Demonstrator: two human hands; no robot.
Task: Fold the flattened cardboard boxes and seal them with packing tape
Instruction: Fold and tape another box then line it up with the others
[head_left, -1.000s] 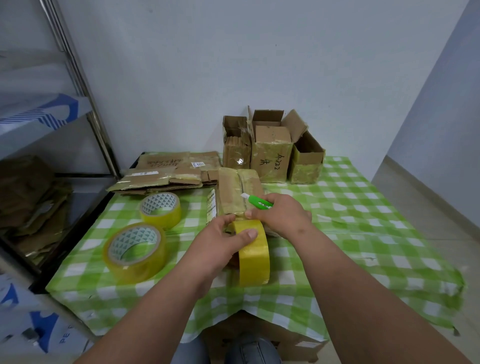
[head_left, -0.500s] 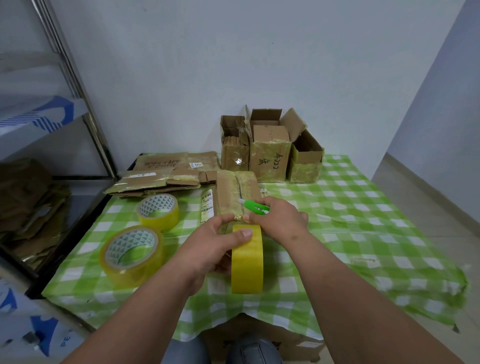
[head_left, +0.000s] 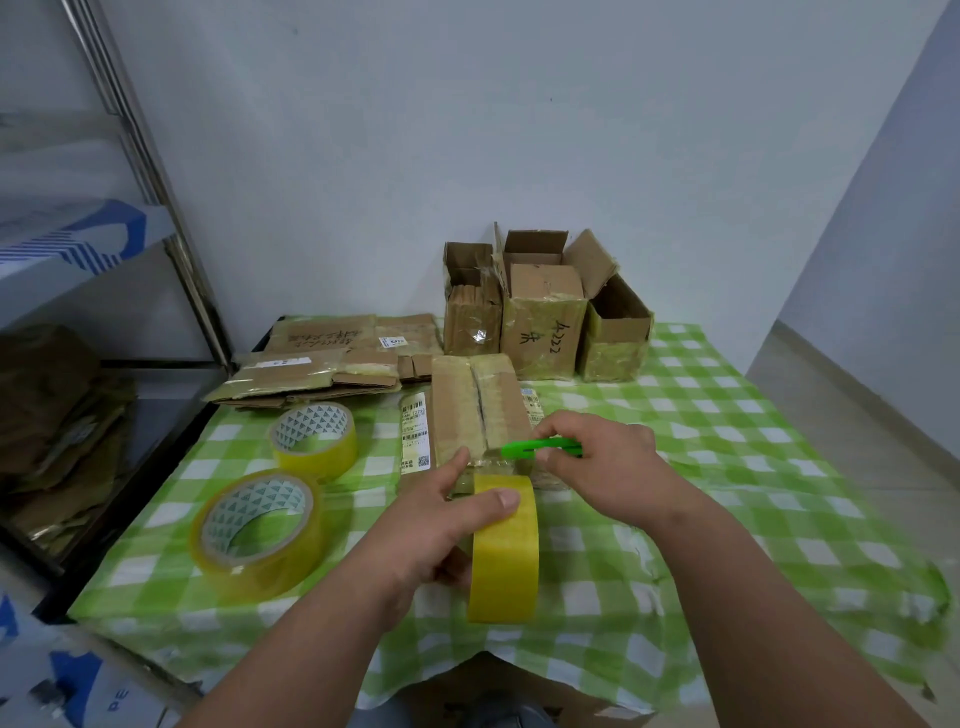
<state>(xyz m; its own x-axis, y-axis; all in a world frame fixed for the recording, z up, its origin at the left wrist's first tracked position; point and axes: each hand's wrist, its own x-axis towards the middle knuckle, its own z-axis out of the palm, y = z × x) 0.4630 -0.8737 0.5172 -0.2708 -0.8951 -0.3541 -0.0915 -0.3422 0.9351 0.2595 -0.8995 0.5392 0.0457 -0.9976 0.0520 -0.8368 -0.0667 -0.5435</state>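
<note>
- The table (head_left: 727, 467) wears a green-and-white checked cloth.
- Three open boxes (head_left: 540, 332) stand at the far edge by the wall, brown, glossy with yellowish tape; the middle one bears handwriting.
- Flattened boxes (head_left: 311, 364) lie stacked at the far left, with white labels.
- The box (head_left: 472, 410) being sealed lies mid-table, just before the open ones: brown, its top flaps meeting in a dark seam, shiny tape over it, printed labels on both sides.
- Two spare rolls (head_left: 260, 525) lie flat on the left, yellow with patterned cores.
- The left hand (head_left: 441, 525) grips the upright yellow roll (head_left: 504, 551) at the box's near end, thumb curled over its rim, a strip running up to the box.
- The right hand (head_left: 608, 462) pinches a green cutter (head_left: 540, 448), fingers curled, its tip at the strip.
</note>
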